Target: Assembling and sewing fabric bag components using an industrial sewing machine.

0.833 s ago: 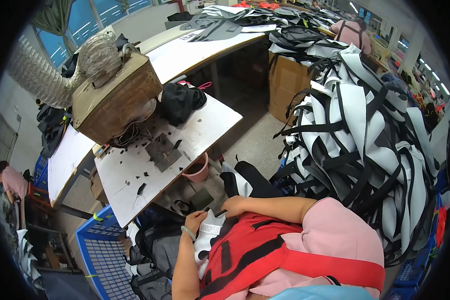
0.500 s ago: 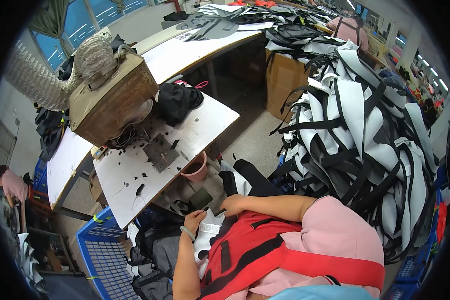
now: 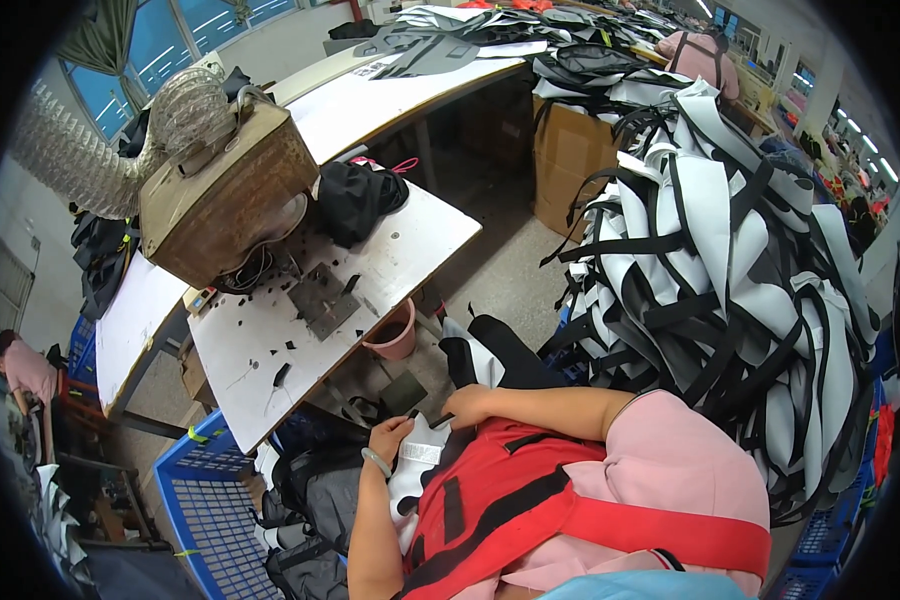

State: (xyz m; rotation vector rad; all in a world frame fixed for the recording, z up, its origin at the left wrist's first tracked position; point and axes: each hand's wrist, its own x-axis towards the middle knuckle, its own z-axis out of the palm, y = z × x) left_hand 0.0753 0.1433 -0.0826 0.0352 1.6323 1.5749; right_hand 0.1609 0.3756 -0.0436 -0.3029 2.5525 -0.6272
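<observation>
Two black strips [image 3: 443, 421] sit pinched in our left fingers [image 3: 400, 427] and right fingers [image 3: 454, 405], probably holding the white piece [image 3: 420, 455] spread.

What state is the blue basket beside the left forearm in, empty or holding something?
The blue basket is not empty: grey and black fabric pieces lie inside it. How deep they go cannot be told.

The white worktop [image 3: 232, 365] carries a metal plate [image 3: 323, 306] centrally, black cloth [image 3: 360, 205] at one o'clock, scraps [image 3: 281, 375] at seven.
</observation>
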